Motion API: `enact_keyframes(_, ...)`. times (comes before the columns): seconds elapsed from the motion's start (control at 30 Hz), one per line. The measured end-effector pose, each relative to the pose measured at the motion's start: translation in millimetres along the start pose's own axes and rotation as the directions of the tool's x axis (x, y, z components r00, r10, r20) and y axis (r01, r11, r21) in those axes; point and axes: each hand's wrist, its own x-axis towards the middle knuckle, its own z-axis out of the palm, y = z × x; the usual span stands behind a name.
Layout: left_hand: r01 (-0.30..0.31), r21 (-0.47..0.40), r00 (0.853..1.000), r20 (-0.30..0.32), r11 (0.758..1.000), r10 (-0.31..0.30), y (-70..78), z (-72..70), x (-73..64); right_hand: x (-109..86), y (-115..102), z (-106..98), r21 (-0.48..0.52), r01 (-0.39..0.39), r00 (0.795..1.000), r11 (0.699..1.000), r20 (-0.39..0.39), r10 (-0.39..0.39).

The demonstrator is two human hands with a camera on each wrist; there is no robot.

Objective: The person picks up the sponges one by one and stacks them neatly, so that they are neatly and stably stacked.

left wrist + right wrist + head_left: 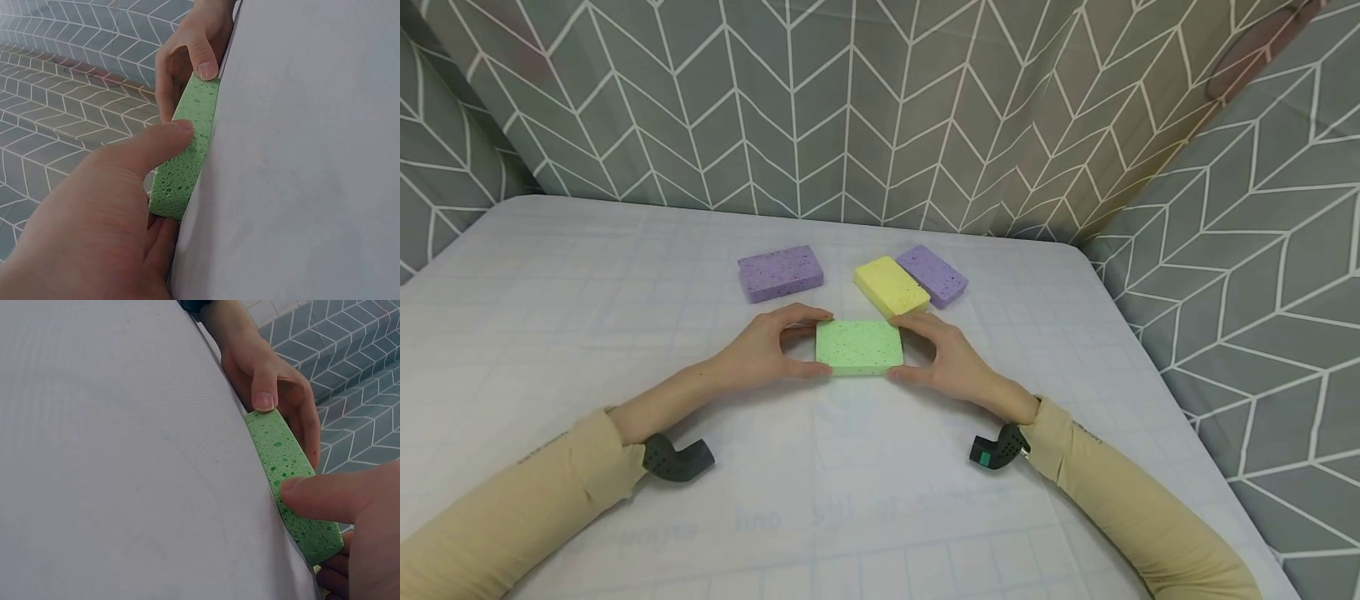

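A green sponge (859,347) lies flat on the white-covered table, its long side facing me. My left hand (767,348) grips its left end, thumb on the near edge and fingers on the far edge. At the right end my right hand (951,360) holds it the same way. In the left wrist view the left thumb presses the pitted side of the green sponge (181,169). The right wrist view shows the right thumb against that same side of the sponge (284,453). Just beyond the right fingertips lies a yellow sponge (891,285).
A purple sponge (781,273) lies behind the left hand. Another purple sponge (932,275) touches or nearly touches the yellow one at the back right. The white table cover (850,500) reaches a patterned grey curtain (820,108) behind, with more curtain along the right edge.
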Motion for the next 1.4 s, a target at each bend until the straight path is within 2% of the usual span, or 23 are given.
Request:
enact_keyframes(0.27, 0.003, -0.022, 1.0, 0.01, 1.0, -0.002, -1.7, 0.1, 0.1, -0.2, 1.2, 0.4, -0.011, 0.038, 0.999, 0.999, -0.009, -0.038)
enact_keyframes(0.97, -0.004, -0.004, 1.0, 0.015, 1.0, 0.005, -1.4, 0.4, 0.2, -0.9, -0.5, 0.6, 0.003, -0.001, 1.0, 1.0, -0.013, 0.001)
enact_keyframes(1.4, -0.001, -0.004, 1.0, 0.013, 1.0, 0.001, -0.2, 0.1, 0.7, 0.7, 1.9, 0.8, 0.035, 0.05, 0.993, 0.998, -0.11, -0.046)
